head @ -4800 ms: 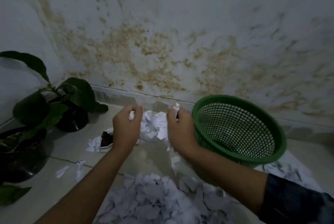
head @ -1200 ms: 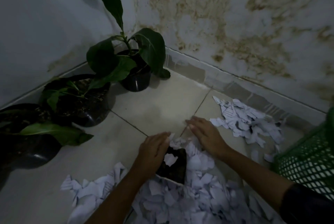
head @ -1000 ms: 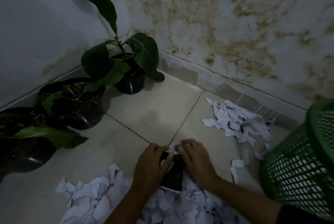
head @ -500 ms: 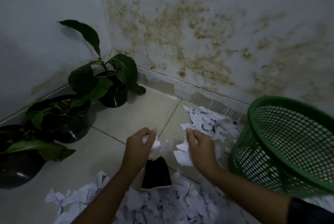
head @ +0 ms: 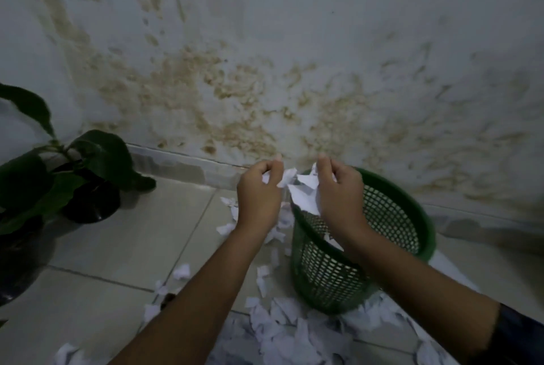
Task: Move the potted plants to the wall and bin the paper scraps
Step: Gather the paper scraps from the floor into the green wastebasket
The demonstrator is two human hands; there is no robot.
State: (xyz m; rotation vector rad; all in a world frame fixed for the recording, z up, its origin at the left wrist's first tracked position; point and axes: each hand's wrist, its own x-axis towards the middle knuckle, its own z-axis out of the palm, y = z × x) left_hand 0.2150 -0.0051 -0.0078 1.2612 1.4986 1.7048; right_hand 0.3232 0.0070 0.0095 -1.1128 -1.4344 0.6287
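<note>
A person's left hand (head: 259, 196) and right hand (head: 338, 194) are raised side by side above a green mesh basket (head: 391, 235), each with fingers curled around a bunch of white paper scraps (head: 303, 191). The right hand's bunch hangs over the basket's near-left rim; the left hand's is just left of the rim. The basket stands tilted on the tiled floor (head: 123, 241) close to a stained white wall (head: 294, 70). More torn paper (head: 282, 332) litters the tiles near and left of the basket. At far left, potted plants (head: 88, 185) in dark pots sit against the wall, in the corner.
</note>
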